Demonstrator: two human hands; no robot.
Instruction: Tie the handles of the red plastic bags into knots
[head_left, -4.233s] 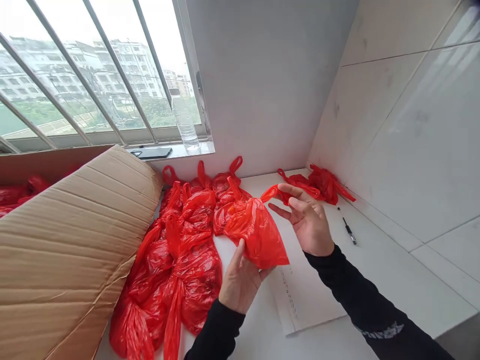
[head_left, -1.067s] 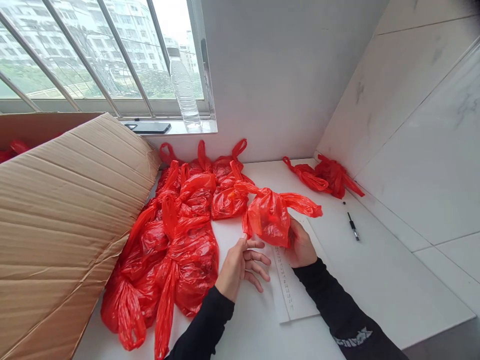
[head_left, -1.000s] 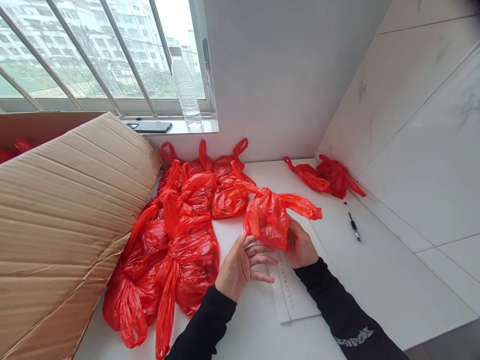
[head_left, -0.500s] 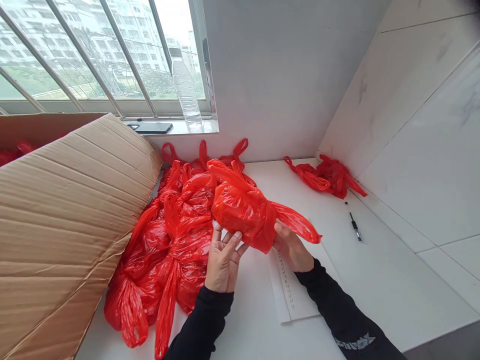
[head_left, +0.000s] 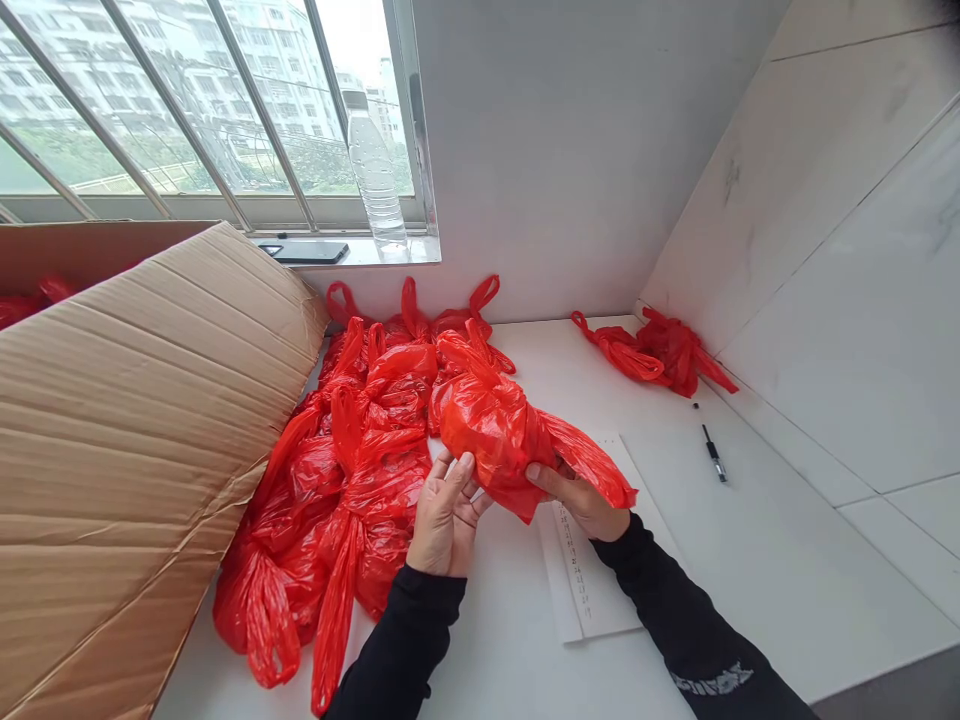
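Observation:
Between my two hands is a full red plastic bag [head_left: 495, 425], held above the table with its handles sticking out at the top and to the right. My left hand [head_left: 444, 515] supports its lower left side, thumb in front and fingers partly behind it. On the lower right, my right hand [head_left: 581, 497] grips the bag with the thumb in front; its other fingers are mostly hidden. What the bag contains cannot be seen. Several similar tied red bags [head_left: 382, 470] lie piled to the left of my hands. Under my right hand is a notebook [head_left: 600, 600] with handwritten figures.
A large cardboard box [head_left: 142, 430] with red bags inside stands at the left. A water bottle [head_left: 376, 185] and a phone [head_left: 307, 251] rest on the windowsill. Another red bag [head_left: 667, 355] lies by the right wall, near a pen [head_left: 714, 455] and its small cap.
The held bag has tilted and moved slightly down and right. My right hand has turned, its thumb now across the bag's front. The camera view has shifted slightly.

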